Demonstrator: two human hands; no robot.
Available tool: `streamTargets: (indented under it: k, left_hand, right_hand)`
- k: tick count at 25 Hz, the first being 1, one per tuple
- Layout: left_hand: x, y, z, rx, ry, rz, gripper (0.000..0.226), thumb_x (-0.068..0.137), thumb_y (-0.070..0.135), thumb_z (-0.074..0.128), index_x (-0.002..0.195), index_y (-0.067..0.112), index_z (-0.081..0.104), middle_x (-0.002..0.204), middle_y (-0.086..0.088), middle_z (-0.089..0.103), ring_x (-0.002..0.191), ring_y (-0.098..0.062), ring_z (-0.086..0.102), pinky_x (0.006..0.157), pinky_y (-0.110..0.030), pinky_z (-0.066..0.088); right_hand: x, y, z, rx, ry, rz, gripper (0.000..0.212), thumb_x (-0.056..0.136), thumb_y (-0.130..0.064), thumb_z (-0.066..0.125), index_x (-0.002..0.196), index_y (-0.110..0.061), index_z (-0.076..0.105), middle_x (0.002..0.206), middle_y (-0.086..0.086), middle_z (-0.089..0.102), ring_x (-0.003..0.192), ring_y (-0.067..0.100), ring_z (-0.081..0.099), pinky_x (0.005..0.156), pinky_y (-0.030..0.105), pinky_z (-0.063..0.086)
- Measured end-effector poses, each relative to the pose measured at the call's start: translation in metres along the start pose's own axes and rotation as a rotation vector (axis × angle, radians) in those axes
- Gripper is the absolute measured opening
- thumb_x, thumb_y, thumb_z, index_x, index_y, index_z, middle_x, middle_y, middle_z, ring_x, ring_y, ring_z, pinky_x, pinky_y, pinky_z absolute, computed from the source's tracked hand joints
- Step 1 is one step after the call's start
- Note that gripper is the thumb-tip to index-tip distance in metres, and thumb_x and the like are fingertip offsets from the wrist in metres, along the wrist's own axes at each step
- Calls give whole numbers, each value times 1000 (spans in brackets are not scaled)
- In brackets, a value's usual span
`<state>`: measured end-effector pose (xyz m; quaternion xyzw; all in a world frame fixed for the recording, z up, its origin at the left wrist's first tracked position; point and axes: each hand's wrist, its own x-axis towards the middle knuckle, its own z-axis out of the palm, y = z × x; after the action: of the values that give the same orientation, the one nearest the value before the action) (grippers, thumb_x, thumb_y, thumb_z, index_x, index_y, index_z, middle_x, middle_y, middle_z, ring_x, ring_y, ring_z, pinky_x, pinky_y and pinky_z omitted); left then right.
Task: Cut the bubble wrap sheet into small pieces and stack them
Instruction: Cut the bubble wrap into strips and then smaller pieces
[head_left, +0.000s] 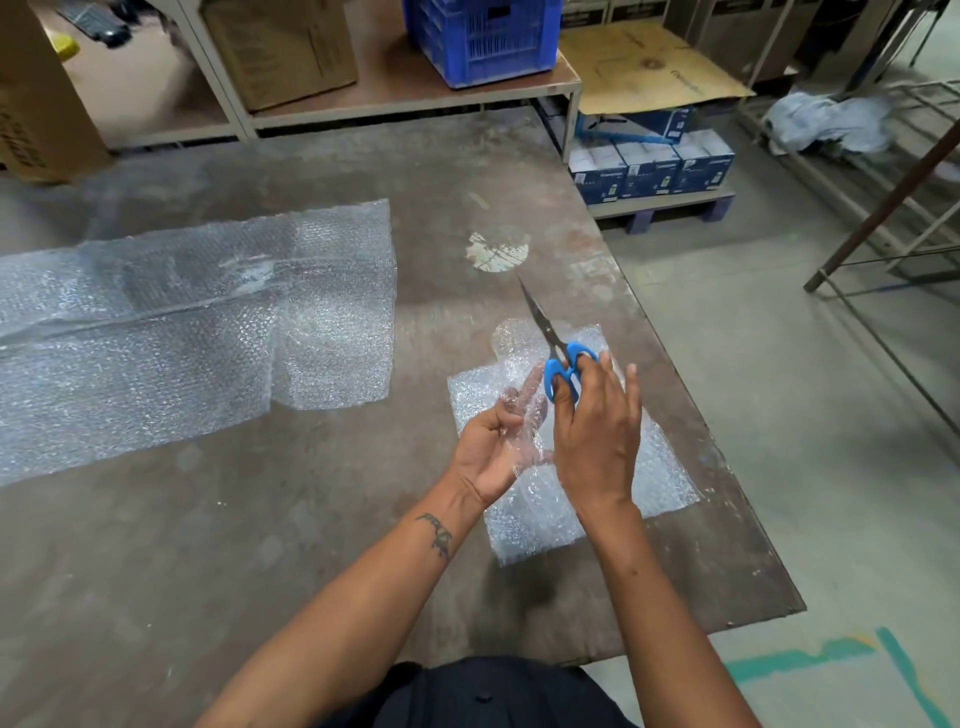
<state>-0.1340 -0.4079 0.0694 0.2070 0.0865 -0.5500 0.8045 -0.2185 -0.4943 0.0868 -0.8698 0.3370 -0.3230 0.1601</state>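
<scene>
From the head view: my right hand (595, 431) grips the scissors (558, 358), blades pointing to 11 o'clock. My left hand (493, 447) seems to pinch a cut piece (524, 395) above the stack (566, 493); the sheet (197, 332) lies at 9 o'clock.

1 scissors (558, 358), 2 hands (597, 441).

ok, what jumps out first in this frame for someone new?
The blue-handled scissors in the right hand, blades pointing up and away, at the table's right side. Beside it the left hand holds a small bubble wrap piece over the cut pieces; the big sheet lies left.
</scene>
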Motion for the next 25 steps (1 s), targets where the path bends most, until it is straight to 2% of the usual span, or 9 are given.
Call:
streamTargets:
  k: [2, 4, 6, 8, 11, 14, 17, 20, 25]
  left_hand:
    - [7, -6, 0, -106, 19, 34, 26, 78, -10, 53, 93, 7, 65, 101, -17, 72, 91, -31, 74, 83, -50, 65]
    - [16, -10, 6, -73, 66, 58, 38, 65, -2, 70, 102, 5, 65, 105, -19, 67, 94, -33, 71, 94, -44, 59]
    - [18, -13, 19, -23, 81, 71, 24, 72, 13, 56, 86, 4, 74, 92, -16, 71, 81, -29, 72, 81, -35, 63]
    - [21, -15, 29, -10, 69, 43, 35, 74, 21, 47, 78, 3, 76, 84, -12, 72, 73, -26, 72, 74, -29, 62]
    - [30, -18, 32, -127, 25, 25, 42, 71, 20, 63, 107, 1, 72, 102, -12, 71, 90, -25, 70, 90, -30, 59]
    - [38, -14, 23, -133, 88, 11, 36, 88, 23, 55, 113, 2, 69, 104, -15, 72, 78, -23, 74, 72, -29, 63]
    - [34, 2, 1, 231, 225, -54, 22, 97, 23, 57, 106, 10, 72, 107, -7, 71, 73, -16, 73, 67, -28, 60]
    - [27, 15, -26, 652, 392, -80, 25, 103, 22, 58, 119, 6, 70, 113, -12, 72, 80, -21, 73, 61, -33, 59]
    - [15, 18, -28, 673, 453, 50, 9, 111, 19, 51, 113, 11, 48, 117, -13, 69, 98, -23, 70, 61, -37, 58]
  right_hand:
    - [-6, -4, 8, 9, -23, -13, 47, 112, -40, 40, 136, -5, 60, 139, 17, 69, 148, 35, 50, 130, 51, 23]
    - [-4, -8, 6, 26, -27, -26, 43, 111, -37, 44, 136, -6, 60, 140, 14, 68, 149, 35, 48, 130, 50, 24]
    - [4, -10, -1, -2, -5, -50, 38, 111, -33, 48, 136, -6, 60, 140, 13, 68, 150, 35, 46, 131, 48, 22]
    - [12, -6, -9, -103, 43, -112, 37, 111, -30, 48, 136, -6, 60, 140, 13, 68, 152, 35, 44, 132, 47, 20]
    - [20, 6, -6, -198, 77, -209, 38, 112, -30, 47, 137, -4, 58, 140, 15, 67, 151, 35, 45, 132, 48, 21]
    - [17, 24, 8, -201, 57, -264, 37, 111, -28, 52, 138, -4, 58, 145, 15, 64, 151, 35, 45, 131, 50, 23]
    - [3, 36, 23, -158, -60, -219, 39, 109, -30, 52, 140, -7, 58, 148, 11, 63, 151, 33, 46, 130, 51, 24]
    - [-18, 38, 42, -96, -198, -113, 40, 108, -32, 53, 143, -12, 58, 145, 9, 66, 149, 32, 48, 130, 51, 24]
    - [-40, 42, 65, -19, -394, 26, 40, 109, -31, 55, 148, -22, 51, 152, 5, 61, 156, 28, 38, 133, 45, 9]
